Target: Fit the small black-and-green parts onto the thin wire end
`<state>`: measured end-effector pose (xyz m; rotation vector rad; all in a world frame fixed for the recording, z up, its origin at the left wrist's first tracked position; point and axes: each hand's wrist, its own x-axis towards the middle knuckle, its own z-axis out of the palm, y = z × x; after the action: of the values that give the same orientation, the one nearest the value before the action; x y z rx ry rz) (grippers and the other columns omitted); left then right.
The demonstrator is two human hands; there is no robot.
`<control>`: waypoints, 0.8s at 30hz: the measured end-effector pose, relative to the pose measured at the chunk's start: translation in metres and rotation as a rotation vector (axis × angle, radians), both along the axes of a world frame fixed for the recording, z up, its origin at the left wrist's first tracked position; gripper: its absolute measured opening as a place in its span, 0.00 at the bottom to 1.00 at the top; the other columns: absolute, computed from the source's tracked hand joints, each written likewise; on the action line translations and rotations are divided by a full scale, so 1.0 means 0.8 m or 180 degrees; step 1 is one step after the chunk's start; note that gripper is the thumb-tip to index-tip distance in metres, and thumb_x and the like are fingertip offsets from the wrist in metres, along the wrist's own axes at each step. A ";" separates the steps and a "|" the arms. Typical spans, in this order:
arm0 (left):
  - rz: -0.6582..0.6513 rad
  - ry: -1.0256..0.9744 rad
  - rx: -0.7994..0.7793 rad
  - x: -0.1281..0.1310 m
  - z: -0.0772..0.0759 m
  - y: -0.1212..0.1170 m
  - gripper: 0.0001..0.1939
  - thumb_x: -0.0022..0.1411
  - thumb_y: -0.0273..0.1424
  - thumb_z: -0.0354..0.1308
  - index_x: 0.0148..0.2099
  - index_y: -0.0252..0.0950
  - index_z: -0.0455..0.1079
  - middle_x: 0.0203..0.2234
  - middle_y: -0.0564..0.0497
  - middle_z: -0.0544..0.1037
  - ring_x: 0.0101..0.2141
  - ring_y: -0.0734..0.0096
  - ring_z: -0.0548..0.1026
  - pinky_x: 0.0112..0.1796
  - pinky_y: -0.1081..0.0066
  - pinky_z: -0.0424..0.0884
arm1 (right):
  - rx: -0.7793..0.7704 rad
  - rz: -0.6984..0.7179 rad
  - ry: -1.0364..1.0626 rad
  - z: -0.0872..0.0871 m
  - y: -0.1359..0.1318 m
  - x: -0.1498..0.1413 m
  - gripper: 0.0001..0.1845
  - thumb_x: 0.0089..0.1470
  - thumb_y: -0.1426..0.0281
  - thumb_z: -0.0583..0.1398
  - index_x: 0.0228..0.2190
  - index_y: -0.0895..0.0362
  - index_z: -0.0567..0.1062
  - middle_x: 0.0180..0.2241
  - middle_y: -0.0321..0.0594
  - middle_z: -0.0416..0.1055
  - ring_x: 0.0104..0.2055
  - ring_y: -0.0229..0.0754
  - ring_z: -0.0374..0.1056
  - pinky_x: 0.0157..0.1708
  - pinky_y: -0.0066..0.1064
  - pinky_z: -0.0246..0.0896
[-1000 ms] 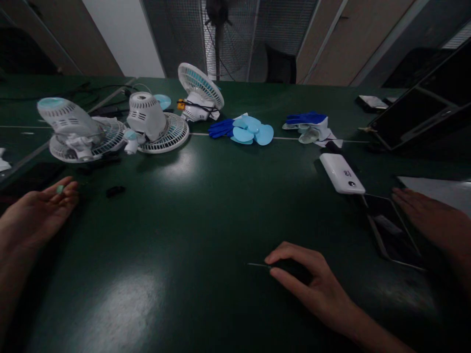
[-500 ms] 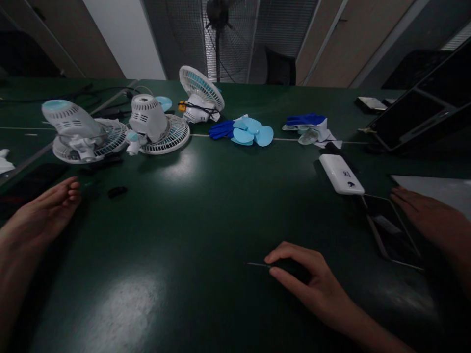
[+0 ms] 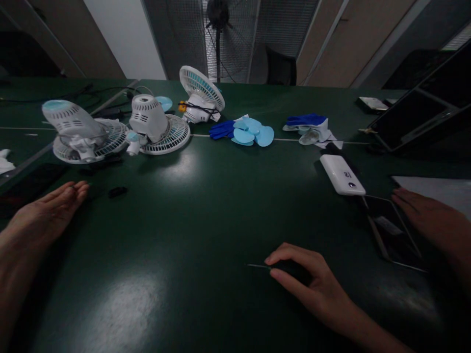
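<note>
My right hand [image 3: 312, 282] rests low over the table with its fingers closed around the dark handle of a screwdriver. The thin metal shaft [image 3: 257, 265] points left; the palm hides part of the handle. At the left, my left hand [image 3: 53, 208] is turned palm up, thumb and fingers drawn together at the tips. Whatever they pinch, if anything, is too small to make out. A small black piece [image 3: 117, 191] lies on the table just right of those fingertips.
Fans with white grilles [image 3: 167, 135] stand at the back left. Beyond the middle lie light blue fan blades [image 3: 253, 132] and blue-white gloves [image 3: 307, 125]. To the right are a white power bank [image 3: 342, 175], a phone [image 3: 392, 228] and another person's hand [image 3: 430, 215].
My left hand has shifted slightly right and its fingers have straightened a little. My right hand and the screwdriver stay almost in place.
</note>
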<state>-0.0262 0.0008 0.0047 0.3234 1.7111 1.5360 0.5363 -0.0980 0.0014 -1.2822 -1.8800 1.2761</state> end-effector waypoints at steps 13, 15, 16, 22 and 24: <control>-0.0187 0.0125 0.0213 0.002 -0.002 -0.003 0.17 0.71 0.16 0.51 0.56 0.30 0.75 0.44 0.46 0.82 0.41 0.77 0.83 0.42 0.81 0.80 | 0.0021 0.0016 -0.0039 -0.001 0.000 0.001 0.06 0.66 0.67 0.64 0.45 0.48 0.80 0.40 0.36 0.79 0.43 0.43 0.77 0.43 0.34 0.69; -0.0197 0.0274 0.0194 0.014 0.004 -0.007 0.18 0.69 0.16 0.54 0.56 0.33 0.75 0.46 0.47 0.81 0.39 0.79 0.83 0.40 0.84 0.80 | 0.0025 0.0021 -0.0051 0.000 0.000 0.001 0.06 0.67 0.67 0.64 0.45 0.48 0.80 0.40 0.36 0.79 0.43 0.44 0.77 0.43 0.34 0.69; -0.0205 0.0328 0.0189 0.018 0.006 -0.008 0.19 0.68 0.15 0.55 0.56 0.34 0.76 0.46 0.47 0.81 0.39 0.79 0.83 0.40 0.85 0.80 | 0.0025 0.0028 -0.0052 0.000 0.000 0.001 0.06 0.67 0.67 0.64 0.45 0.48 0.80 0.40 0.37 0.79 0.43 0.44 0.77 0.43 0.35 0.70; -0.0226 0.0632 0.0237 0.025 0.009 -0.011 0.18 0.64 0.15 0.61 0.54 0.33 0.77 0.50 0.44 0.81 0.41 0.76 0.83 0.38 0.85 0.80 | 0.0057 0.0037 -0.0008 0.003 0.000 0.000 0.06 0.67 0.67 0.63 0.45 0.49 0.81 0.39 0.38 0.80 0.42 0.45 0.77 0.42 0.35 0.70; -0.0218 0.0649 0.0205 0.024 0.008 -0.011 0.18 0.63 0.16 0.62 0.54 0.32 0.77 0.51 0.43 0.81 0.42 0.75 0.83 0.37 0.85 0.80 | 0.0057 0.0041 -0.0011 0.005 0.000 -0.001 0.06 0.66 0.67 0.64 0.44 0.48 0.81 0.39 0.37 0.80 0.42 0.45 0.77 0.42 0.34 0.70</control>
<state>-0.0073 -0.0079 0.0107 0.5834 1.7883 1.5536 0.5355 -0.0979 0.0051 -1.2658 -1.9007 1.2616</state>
